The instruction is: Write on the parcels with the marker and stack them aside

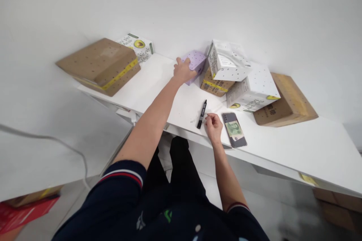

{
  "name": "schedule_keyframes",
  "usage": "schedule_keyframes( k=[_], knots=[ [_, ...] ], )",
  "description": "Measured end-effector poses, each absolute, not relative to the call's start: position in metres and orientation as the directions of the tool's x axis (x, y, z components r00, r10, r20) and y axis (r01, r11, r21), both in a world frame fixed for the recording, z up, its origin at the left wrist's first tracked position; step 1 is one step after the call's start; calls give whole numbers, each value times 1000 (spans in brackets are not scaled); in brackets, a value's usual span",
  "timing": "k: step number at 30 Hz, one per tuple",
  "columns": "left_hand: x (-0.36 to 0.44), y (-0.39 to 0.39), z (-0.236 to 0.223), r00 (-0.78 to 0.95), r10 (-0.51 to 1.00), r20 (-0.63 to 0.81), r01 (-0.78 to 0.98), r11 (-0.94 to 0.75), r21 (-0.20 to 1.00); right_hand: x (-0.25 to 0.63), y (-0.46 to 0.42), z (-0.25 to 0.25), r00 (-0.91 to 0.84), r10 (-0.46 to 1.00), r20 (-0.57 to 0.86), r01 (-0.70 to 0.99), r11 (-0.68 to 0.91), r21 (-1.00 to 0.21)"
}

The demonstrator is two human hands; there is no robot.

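Note:
My left hand point(183, 69) reaches far across the white table point(158, 83) and grips a small purple dotted box point(195, 62) from its near side. My right hand point(213, 127) rests near the table's front edge with its fingers curled in; whether anything is in them is unclear. A black marker pen point(201, 114) lies just left of that hand, and a dark phone point(234, 129) with a banknote tucked in its case lies just to its right.
A large brown carton point(98, 66) with yellow tape sits at the table's left end, a white avocado-print box point(138, 46) behind it. White dotted boxes point(227, 60) point(254, 88) and brown cartons point(215, 84) point(285, 101) crowd the back right. A red box point(19, 212) lies on the floor.

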State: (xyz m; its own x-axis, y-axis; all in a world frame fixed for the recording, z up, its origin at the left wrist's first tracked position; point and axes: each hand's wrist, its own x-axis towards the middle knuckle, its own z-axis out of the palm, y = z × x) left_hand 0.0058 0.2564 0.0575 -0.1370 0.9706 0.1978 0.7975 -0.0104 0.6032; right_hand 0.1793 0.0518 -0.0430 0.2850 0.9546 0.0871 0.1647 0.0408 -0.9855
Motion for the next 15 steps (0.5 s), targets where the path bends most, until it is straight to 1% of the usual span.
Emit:
schedule_keyframes(
  k=[1, 3, 7, 9, 12, 15],
  knots=[
    [1, 259, 54, -159, 970, 185, 747, -4, 665, 179, 52, -42, 287, 953, 92, 168, 44, -985],
    [-6, 261, 48, -167, 969, 184, 673, -24, 740, 179, 53, -42, 299, 949, 98, 164, 51, -985],
    [-22, 239, 37, -159, 960, 233, 650, -76, 756, 180, 54, -42, 333, 940, 79, 113, 44, -993],
    [-37, 210, 32, -155, 951, 268, 641, -110, 759, 181, 55, -42, 338, 938, 82, 111, 47, -993],
    [-69, 145, 22, -130, 928, 349, 608, -203, 768, 182, 55, -42, 340, 933, 116, 139, 72, -988],
    [-96, 73, 11, -117, 932, 343, 537, -232, 811, 183, 55, -43, 343, 929, 137, 155, 88, -984]
  ],
)
